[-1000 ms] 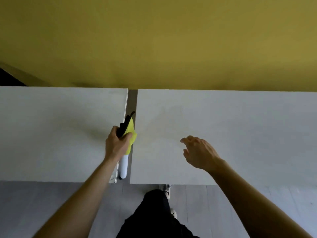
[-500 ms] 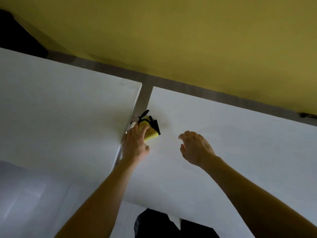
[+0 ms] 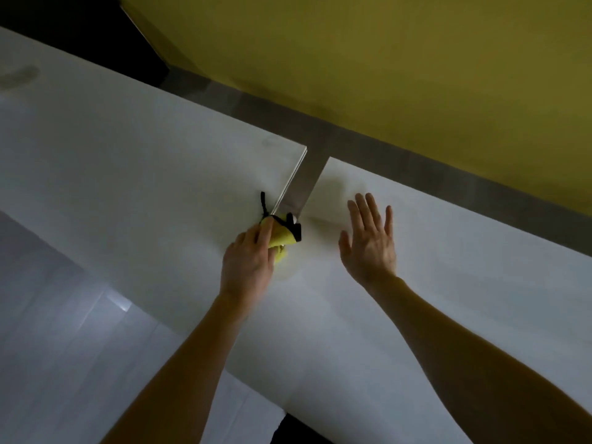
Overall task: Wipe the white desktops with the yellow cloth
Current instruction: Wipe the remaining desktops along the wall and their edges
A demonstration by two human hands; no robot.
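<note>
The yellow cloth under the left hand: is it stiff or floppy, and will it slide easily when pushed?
Probably floppy: the yellow cloth is bunched into folds in the grip of the left hand. Likely light, since it crumples so small. It should slide easily on the smooth white desktop, but might snag at the gap beside it.

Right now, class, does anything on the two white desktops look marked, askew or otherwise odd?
Yes: a dark smudge sits toward the far left of the left desktop, and a fainter mark lies by its far right corner. Both stand out against the plain white. The left hand holds the yellow cloth away from them.
</note>
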